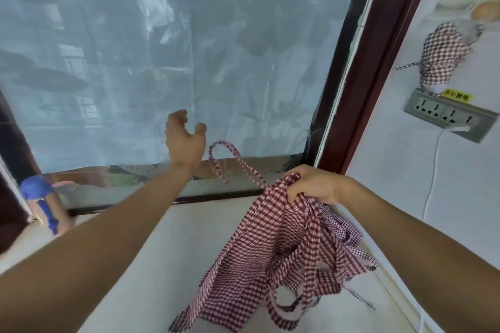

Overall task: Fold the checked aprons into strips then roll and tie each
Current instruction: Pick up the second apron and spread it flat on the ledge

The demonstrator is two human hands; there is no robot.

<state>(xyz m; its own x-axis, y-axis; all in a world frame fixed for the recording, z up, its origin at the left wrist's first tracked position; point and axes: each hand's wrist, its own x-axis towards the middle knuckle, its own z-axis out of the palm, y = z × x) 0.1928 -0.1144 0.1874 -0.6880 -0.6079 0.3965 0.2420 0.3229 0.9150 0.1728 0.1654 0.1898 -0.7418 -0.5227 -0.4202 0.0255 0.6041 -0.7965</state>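
The right hand (311, 184) has its fingers curled round the bunched top edge of a red checked apron (270, 246), holding it up so that the cloth hangs in loose folds below the hand, with its lower edge trailing onto the pale counter (151, 259). From the gathered edge a checked neck strap (230, 159) loops up and away toward the left hand (185, 140). The left hand is raised well ahead of the right, fingers loosely spread and slightly bent, holding nothing; the strap's loop lies just beside it, not touching. Just under and behind the right hand a second, darker checked apron (343, 230) lies crumpled, partly hidden by the red one. Far beyond the right hand, a tied checked bundle (443, 54) hangs against the white wall, directly above a socket strip (449, 115) with a white cable plugged in. Beyond both hands is a curtained window (162, 48); near the left forearm stands a blue-capped object (38, 192), too blurred to identify.
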